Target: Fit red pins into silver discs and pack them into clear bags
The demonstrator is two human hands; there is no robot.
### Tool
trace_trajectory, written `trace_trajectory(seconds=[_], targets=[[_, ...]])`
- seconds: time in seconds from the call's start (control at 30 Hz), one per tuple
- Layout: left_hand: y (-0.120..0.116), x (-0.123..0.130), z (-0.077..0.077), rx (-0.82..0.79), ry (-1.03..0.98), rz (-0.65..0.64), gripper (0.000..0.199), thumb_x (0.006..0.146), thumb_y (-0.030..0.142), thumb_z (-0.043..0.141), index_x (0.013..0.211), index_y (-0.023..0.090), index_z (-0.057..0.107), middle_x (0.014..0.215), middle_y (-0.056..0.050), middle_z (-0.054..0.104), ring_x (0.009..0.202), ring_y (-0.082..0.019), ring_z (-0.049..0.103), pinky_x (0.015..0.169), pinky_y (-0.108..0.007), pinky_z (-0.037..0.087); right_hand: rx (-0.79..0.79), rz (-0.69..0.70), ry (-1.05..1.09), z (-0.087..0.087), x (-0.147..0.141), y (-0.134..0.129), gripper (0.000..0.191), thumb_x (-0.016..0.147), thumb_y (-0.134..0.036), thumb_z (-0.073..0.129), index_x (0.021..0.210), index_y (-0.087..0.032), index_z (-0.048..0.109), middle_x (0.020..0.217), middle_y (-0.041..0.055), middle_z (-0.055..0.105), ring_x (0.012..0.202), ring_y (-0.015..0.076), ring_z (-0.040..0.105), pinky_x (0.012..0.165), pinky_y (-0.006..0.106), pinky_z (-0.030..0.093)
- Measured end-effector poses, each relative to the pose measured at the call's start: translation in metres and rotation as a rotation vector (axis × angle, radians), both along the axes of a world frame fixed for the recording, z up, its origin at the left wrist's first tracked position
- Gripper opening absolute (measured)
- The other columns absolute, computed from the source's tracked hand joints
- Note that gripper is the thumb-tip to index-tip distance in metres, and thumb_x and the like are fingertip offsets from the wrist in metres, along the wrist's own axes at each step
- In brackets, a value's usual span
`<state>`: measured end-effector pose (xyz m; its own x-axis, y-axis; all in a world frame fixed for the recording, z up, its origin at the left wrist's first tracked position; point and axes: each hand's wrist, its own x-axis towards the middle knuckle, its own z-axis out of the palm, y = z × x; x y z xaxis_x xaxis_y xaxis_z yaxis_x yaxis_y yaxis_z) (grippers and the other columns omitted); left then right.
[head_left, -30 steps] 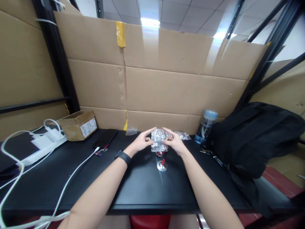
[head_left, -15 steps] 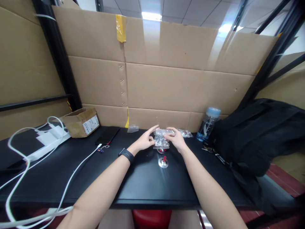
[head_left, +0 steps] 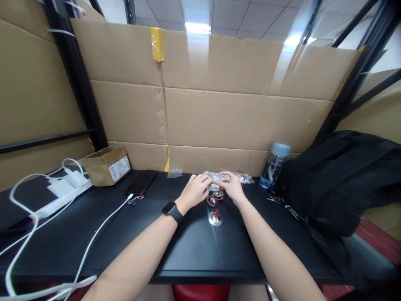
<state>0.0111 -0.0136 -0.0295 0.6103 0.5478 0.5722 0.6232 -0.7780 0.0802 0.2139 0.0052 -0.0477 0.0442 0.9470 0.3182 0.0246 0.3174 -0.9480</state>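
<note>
Both hands meet at a crinkled clear plastic bag (head_left: pixel 213 175) near the back of the black table. My left hand (head_left: pixel 194 191), with a black watch on its wrist, has its fingers closed at the bag's left side. My right hand (head_left: pixel 231 187) pinches the bag from the right. Just below the hands, small silver discs with red loops (head_left: pixel 211 200) lie on the table. Closer to the front edge sits one more silver disc with a red loop (head_left: pixel 215 218). A second clear bag (head_left: pixel 244 178) lies right of my right hand.
At the left are an open cardboard box (head_left: pixel 106 166), a black phone (head_left: pixel 141 182), a white power strip (head_left: pixel 67 190) and white cables. A blue-lidded bottle (head_left: pixel 274 165), keys (head_left: pixel 274 198) and a black backpack (head_left: pixel 341 179) stand at the right. Cardboard walls the back.
My left hand has turned palm down and closed on the bag. The bag has shifted back and flattened, and more silver discs show below it.
</note>
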Motion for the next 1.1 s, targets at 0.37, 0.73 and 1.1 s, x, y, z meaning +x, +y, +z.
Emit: trace_trajectory(seconds=[0.37, 0.73, 1.1], targets=[[0.047, -0.084, 0.002, 0.026, -0.118, 0.510, 0.023, 0.095, 0.017, 0.051, 0.097, 0.023, 0.073, 0.108, -0.008, 0.075, 0.103, -0.026, 0.066, 0.092, -0.041, 0.038, 0.004, -0.054, -0.016, -0.001, 0.000, 0.002, 0.049, 0.071, -0.050, 0.078, 0.106, -0.021, 0.061, 0.083, 0.0029, 0.072, 0.069, 0.0184, 0.067, 0.054, 0.025, 0.047], [0.077, -0.095, -0.037, -0.417, 0.128, 0.664, 0.049, 0.103, 0.044, 0.036, 0.146, 0.028, 0.054, 0.161, -0.011, 0.043, 0.147, -0.034, 0.038, 0.112, -0.060, 0.029, 0.134, -0.043, -0.188, -0.013, 0.004, 0.015, 0.030, 0.076, -0.041, 0.071, 0.097, -0.019, 0.067, 0.079, 0.0042, 0.071, 0.074, 0.0206, 0.067, 0.071, 0.033, 0.053], [0.076, -0.096, -0.034, -0.331, 0.068, 0.631, 0.035, 0.100, 0.037, 0.039, 0.122, 0.027, 0.065, 0.136, -0.012, 0.066, 0.123, -0.036, 0.053, 0.099, -0.058, 0.037, 0.251, -0.210, -0.719, -0.029, 0.023, 0.024, 0.022, 0.082, -0.023, 0.058, 0.101, -0.021, 0.069, 0.109, 0.0094, 0.070, 0.101, 0.0261, 0.063, 0.095, 0.042, 0.049]])
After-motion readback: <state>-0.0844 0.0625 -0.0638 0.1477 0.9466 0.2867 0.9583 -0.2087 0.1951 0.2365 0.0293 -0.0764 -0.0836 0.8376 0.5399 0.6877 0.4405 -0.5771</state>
